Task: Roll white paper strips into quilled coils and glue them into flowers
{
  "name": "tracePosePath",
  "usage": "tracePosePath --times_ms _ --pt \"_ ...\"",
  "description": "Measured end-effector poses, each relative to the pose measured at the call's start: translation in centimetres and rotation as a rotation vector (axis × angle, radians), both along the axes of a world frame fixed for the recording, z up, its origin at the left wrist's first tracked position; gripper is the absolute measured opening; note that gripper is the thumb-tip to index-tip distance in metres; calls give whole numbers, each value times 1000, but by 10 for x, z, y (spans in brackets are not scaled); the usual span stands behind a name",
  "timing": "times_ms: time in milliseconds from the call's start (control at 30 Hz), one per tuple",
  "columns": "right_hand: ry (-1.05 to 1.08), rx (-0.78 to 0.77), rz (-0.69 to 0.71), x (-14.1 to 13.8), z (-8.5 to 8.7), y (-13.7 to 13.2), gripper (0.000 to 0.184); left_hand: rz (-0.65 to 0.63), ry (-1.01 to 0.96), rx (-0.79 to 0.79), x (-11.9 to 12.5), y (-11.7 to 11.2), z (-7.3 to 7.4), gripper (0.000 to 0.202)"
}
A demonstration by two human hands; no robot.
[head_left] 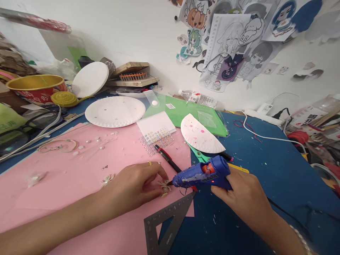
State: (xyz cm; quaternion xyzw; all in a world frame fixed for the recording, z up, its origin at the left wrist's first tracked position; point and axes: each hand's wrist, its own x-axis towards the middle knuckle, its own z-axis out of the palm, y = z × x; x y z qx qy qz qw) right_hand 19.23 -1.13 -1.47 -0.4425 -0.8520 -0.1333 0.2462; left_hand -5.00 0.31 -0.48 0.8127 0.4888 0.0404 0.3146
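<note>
My right hand (243,196) is wrapped round a blue glue gun (203,176), its nozzle pointing left at a small curled paper piece (164,185) on the pink sheet (66,184). My left hand (138,186), a ring on one finger, pinches that curled piece with its fingertips and holds it against the sheet. A black and red pen (167,159) lies just beyond the fingers. Another curled paper shape (107,180) rests left of my left hand.
A dark set square (170,221) lies at the pink sheet's near corner. Behind are a sticker sheet (156,139), a whole paper plate (114,111), a half plate (200,136), green scissors (199,154), a green folder (186,111) and a water bottle (198,98). Clutter lines both sides.
</note>
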Motion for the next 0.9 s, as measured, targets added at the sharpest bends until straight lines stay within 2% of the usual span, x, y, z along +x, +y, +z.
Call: tracePosePath --times_ms 900 --pt "-4 31 -1 0 0 0 14 7 4 -27 1 2 -1 16"
